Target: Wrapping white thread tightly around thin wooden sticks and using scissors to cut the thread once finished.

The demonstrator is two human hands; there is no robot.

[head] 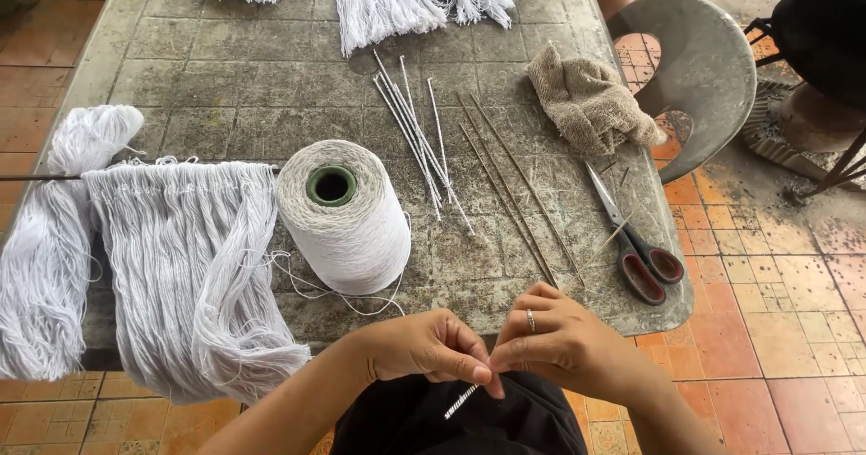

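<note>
1. Below the near edge of the desk (pixel 180 76), the left hand (pixel 424 347) and right hand (pixel 564 342) meet, each grip pinched shut on a thin stick (pixel 462 401) wrapped in white thread.
2. Behind the hands on the desk stands a cone of white yarn (pixel 347 220).
3. Right of the cone lie bare sticks (pixel 514 184), wrapped sticks (pixel 415 130) and scissors (pixel 636 248).

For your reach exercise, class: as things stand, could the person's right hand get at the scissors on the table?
Probably yes. The scissors lie on the table just beyond the right hand, handles toward it, with nothing between. But that hand is pinching a thread-wrapped stick together with the left hand, so it would have to let go first.
</note>
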